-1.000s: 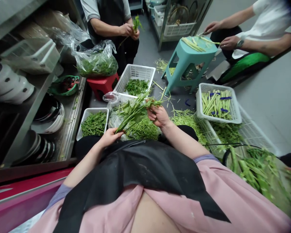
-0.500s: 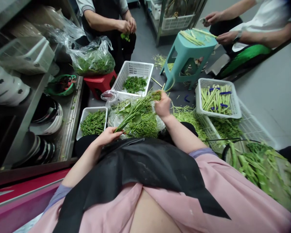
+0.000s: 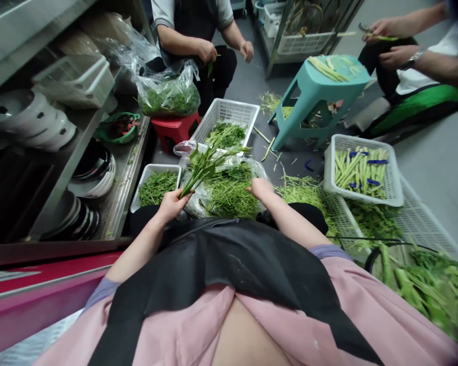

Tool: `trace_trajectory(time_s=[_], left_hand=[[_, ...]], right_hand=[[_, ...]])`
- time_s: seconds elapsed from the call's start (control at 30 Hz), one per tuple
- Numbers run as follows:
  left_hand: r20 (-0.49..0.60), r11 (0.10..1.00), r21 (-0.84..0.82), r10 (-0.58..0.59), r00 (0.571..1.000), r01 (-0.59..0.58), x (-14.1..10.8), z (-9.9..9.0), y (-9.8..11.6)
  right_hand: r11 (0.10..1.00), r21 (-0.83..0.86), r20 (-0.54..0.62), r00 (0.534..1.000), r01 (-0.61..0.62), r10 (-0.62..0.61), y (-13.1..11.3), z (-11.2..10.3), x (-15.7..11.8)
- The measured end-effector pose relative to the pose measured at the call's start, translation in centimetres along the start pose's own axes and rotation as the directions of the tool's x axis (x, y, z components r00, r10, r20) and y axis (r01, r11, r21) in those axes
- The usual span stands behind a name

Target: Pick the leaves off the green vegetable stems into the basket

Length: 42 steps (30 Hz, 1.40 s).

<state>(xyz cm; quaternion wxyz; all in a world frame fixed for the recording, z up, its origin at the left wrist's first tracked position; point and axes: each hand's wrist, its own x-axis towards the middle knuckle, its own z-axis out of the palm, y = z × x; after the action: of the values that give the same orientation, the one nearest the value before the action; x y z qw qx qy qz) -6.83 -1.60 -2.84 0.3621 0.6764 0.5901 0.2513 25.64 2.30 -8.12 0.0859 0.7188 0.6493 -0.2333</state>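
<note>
My left hand is closed around the lower ends of a bunch of leafy green stems, which slants up and to the right. My right hand is apart from the bunch, over the right side of a clear plastic bag. Its fingers are pressed together; what they hold, if anything, is too small to make out. Loose thin green stems are heaped on the bag between my hands. Left of it stands a small white basket of picked greens.
A larger white basket with leaves stands ahead, beside a red stool bearing a bag of greens. Two co-workers sit beyond, one near a teal stool. At right, a white basket holds bundled stalks. Metal shelves line the left.
My right hand has left the bunch's upper end and moved down over the heap. My left hand keeps its hold. The view has shifted left.
</note>
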Motion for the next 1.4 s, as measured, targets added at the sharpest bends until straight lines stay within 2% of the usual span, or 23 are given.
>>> trace_trajectory(time_s=[0.1,0.17,0.23,0.3,0.4,0.47,0.53,0.67,0.77,0.83,0.93,1.03,1.27,1.33,1.4], left_hand=[[0.005,0.999,0.027,0.023,1.000,-0.023,0.1,0.4,0.0],[-0.005,0.998,0.051,0.046,0.999,-0.046,0.2,0.7,-0.1],[-0.012,0.994,0.084,0.074,0.997,-0.073,0.3,1.1,-0.3],[-0.001,0.988,0.117,0.097,0.995,-0.096,0.5,1.4,-0.3],[0.034,0.983,0.140,0.113,0.993,-0.117,0.6,1.8,0.0],[0.056,0.980,0.147,0.127,0.990,-0.134,0.6,2.0,0.3],[0.083,0.973,0.166,0.145,0.986,-0.157,0.6,2.1,0.5],[0.133,0.960,0.193,0.177,0.975,-0.201,0.6,2.3,0.7],[0.142,0.967,0.174,0.160,0.977,-0.184,0.6,2.3,0.7],[0.160,0.980,0.123,0.133,0.978,-0.153,0.7,2.2,0.7],[0.225,0.993,0.031,0.100,0.969,-0.110,0.7,2.0,0.9],[0.283,0.998,-0.048,0.053,0.958,-0.041,0.7,1.8,1.3],[0.462,0.952,-0.230,-0.075,0.884,0.200,0.6,1.5,2.5],[0.465,0.947,-0.240,-0.080,0.882,0.212,0.5,1.7,2.5],[0.433,0.954,-0.225,-0.086,0.897,0.200,0.4,1.7,2.1]], right_hand=[[0.995,-0.030,-0.113,0.990,-0.094,0.090,0.1,-1.3,-0.5],[0.996,-0.029,-0.163,0.984,-0.083,0.077,0.2,-2.9,-1.4],[1.000,0.007,-0.243,0.970,-0.015,0.016,-0.3,-4.5,-2.9],[0.989,0.048,-0.400,0.910,0.141,-0.110,-1.4,-5.8,-4.8],[0.924,0.024,-0.578,0.759,0.382,-0.299,-3.3,-7.1,-6.9],[0.891,-0.035,-0.598,0.705,0.453,-0.382,-4.2,-7.5,-7.5],[0.871,-0.109,-0.571,0.687,0.479,-0.450,-4.8,-7.9,-7.3],[0.835,-0.257,-0.438,0.711,0.487,-0.550,-5.6,-8.6,-6.0],[0.797,-0.352,-0.340,0.726,0.491,-0.598,-5.7,-8.7,-4.8],[0.774,-0.383,-0.321,0.713,0.504,-0.623,-5.4,-8.4,-4.2],[0.769,-0.381,-0.360,0.684,0.513,-0.635,-4.6,-7.5,-3.4],[0.753,-0.381,-0.413,0.629,0.537,-0.658,-3.9,-6.7,-2.8],[0.666,-0.386,-0.593,0.382,0.638,-0.709,-3.4,-5.2,-2.2],[0.687,-0.363,-0.652,0.355,0.630,-0.670,-3.1,-5.1,-2.1],[0.780,-0.273,-0.768,0.361,0.563,-0.529,-2.2,-5.5,-2.1]])
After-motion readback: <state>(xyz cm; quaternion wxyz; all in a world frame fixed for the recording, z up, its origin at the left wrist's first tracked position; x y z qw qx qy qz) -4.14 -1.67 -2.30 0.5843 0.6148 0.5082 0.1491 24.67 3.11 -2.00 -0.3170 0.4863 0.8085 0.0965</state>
